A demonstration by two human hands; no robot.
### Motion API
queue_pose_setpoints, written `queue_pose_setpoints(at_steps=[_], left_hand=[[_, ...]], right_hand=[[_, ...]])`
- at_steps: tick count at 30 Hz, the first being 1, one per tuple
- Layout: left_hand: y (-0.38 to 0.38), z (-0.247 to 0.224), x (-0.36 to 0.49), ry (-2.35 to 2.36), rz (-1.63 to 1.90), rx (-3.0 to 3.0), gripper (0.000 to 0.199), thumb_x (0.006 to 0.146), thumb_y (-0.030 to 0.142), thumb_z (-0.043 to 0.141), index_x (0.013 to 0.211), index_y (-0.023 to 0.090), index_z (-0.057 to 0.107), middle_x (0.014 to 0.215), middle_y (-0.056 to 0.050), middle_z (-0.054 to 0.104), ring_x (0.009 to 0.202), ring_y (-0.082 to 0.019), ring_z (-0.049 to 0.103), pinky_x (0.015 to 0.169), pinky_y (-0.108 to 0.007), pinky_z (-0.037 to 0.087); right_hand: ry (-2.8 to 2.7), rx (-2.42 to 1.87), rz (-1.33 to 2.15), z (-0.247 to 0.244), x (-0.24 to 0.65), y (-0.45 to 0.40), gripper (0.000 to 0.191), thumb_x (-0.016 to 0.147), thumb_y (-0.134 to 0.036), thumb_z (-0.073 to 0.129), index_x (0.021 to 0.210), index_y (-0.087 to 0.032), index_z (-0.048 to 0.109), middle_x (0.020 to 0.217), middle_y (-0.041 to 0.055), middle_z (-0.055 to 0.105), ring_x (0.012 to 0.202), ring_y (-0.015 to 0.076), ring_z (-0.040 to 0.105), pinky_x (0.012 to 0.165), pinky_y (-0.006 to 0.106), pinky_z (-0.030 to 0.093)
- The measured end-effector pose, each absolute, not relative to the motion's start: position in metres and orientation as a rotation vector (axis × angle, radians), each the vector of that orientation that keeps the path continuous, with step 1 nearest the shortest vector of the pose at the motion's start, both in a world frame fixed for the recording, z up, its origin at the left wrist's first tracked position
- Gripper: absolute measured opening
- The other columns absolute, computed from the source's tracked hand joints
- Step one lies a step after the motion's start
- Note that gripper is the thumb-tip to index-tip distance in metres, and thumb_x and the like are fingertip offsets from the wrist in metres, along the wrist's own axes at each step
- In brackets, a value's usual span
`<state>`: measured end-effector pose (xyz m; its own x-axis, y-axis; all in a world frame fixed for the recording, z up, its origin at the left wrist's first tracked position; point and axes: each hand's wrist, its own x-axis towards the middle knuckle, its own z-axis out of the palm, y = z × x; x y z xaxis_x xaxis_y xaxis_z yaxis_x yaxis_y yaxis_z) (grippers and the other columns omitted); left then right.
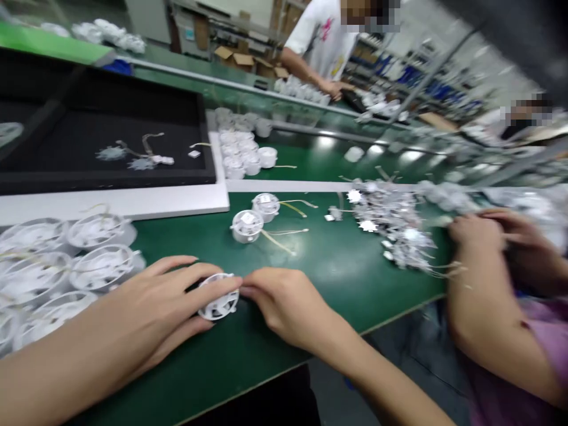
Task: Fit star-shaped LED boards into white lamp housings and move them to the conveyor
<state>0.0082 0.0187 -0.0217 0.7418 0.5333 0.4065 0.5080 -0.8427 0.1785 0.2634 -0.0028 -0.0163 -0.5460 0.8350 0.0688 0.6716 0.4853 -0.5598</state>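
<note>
Item in hand: one white round plastic housing (218,297), resting on the green tabletop (337,273), held between the left hand (151,302), fingers spread across it, and the right hand (284,305), fingertips closed narrowly on its edge. Also present: a group of round housings (66,266) to the left, two wired housings (255,216) ahead, and a heap of wired star-shaped boards (394,225) to the right, beside a co-worker's hands (497,242).
</note>
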Motion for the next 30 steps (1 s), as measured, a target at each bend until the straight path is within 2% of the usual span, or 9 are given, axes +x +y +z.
queue_pose_setpoints(at_steps=[4,7,9,14,18,22,24,27,30], left_hand=[[0.017,-0.045,0.006,0.906,0.757,2.941,0.044,0.111,0.022,0.044,0.138,0.044,0.070,0.123,0.005,0.077,0.105,-0.025,0.074,0.108,-0.041,0.052],[0.015,-0.060,0.003,0.892,0.818,2.914,0.041,0.112,0.027,0.048,0.141,0.046,0.069,0.133,0.006,0.075,0.115,-0.026,0.074,0.110,-0.039,0.054],[0.013,-0.067,0.002,0.899,0.846,2.923,0.037,0.114,0.034,0.049,0.143,0.045,0.069,0.140,0.003,0.073,0.122,-0.028,0.072,0.109,-0.040,0.057],[0.016,-0.071,0.002,0.816,0.808,2.993,0.037,0.115,0.032,0.047,0.144,0.040,0.069,0.152,-0.002,0.066,0.133,-0.029,0.068,0.115,-0.048,0.059],[0.016,-0.062,0.000,0.628,0.769,3.072,0.039,0.109,0.026,0.056,0.146,0.034,0.067,0.150,-0.005,0.067,0.130,-0.028,0.070,0.110,-0.042,0.062],[0.005,-0.056,0.009,0.792,0.984,2.877,0.032,0.107,0.018,0.052,0.129,0.029,0.072,0.143,-0.006,0.070,0.136,-0.026,0.064,0.129,-0.044,0.045],[0.002,-0.052,0.013,0.799,1.104,2.798,0.035,0.106,0.014,0.051,0.132,0.028,0.071,0.145,-0.006,0.069,0.140,-0.024,0.062,0.132,-0.041,0.041],[0.002,-0.043,0.012,0.827,1.128,2.750,0.043,0.104,0.007,0.050,0.139,0.026,0.066,0.150,-0.006,0.066,0.143,-0.021,0.060,0.128,-0.036,0.047],[0.004,-0.034,0.009,0.875,1.137,2.670,0.047,0.097,0.001,0.051,0.137,0.025,0.063,0.141,-0.008,0.072,0.135,-0.022,0.068,0.121,-0.034,0.055]], right_hand=[[-2.257,-1.399,0.343,-0.009,0.298,0.002,0.021,0.110,-0.028,0.059,0.110,-0.021,0.079,0.112,0.0051,0.084,0.102,0.0186,0.079,0.086,0.028,0.060],[-1.938,-1.684,0.048,-0.004,0.352,0.023,0.028,0.111,-0.026,0.052,0.121,-0.015,0.075,0.125,0.0165,0.079,0.121,0.0276,0.073,0.106,0.046,0.058],[-1.759,-1.864,-0.065,-0.005,0.386,0.043,0.026,0.108,-0.025,0.058,0.126,-0.012,0.073,0.135,0.0208,0.073,0.131,0.0331,0.067,0.113,0.056,0.053],[-1.632,-2.146,-0.093,-0.014,0.414,0.097,0.034,0.104,-0.040,0.075,0.130,-0.019,0.072,0.140,0.0110,0.071,0.129,0.0303,0.068,0.111,0.057,0.056],[-1.614,-2.222,-0.066,0.000,0.405,0.120,0.033,0.105,-0.043,0.074,0.128,-0.018,0.073,0.132,0.0101,0.074,0.118,0.0274,0.072,0.105,0.053,0.060],[-1.533,-2.114,-0.172,0.031,0.396,0.121,0.027,0.107,-0.044,0.069,0.111,-0.017,0.074,0.112,0.0074,0.077,0.102,0.0240,0.074,0.097,0.047,0.060],[-1.486,-1.991,-0.240,0.045,0.388,0.121,0.026,0.108,-0.042,0.061,0.102,-0.019,0.072,0.103,0.0095,0.079,0.097,0.0265,0.075,0.092,0.045,0.058],[-1.474,-1.795,-0.242,0.056,0.368,0.126,0.024,0.100,-0.042,0.056,0.091,-0.023,0.068,0.091,0.0119,0.082,0.084,0.0293,0.075,0.079,0.042,0.055],[-1.493,-1.622,-0.137,0.054,0.339,0.131,0.025,0.095,-0.046,0.058,0.083,-0.025,0.064,0.080,0.0093,0.080,0.068,0.0263,0.072,0.065,0.039,0.054]])
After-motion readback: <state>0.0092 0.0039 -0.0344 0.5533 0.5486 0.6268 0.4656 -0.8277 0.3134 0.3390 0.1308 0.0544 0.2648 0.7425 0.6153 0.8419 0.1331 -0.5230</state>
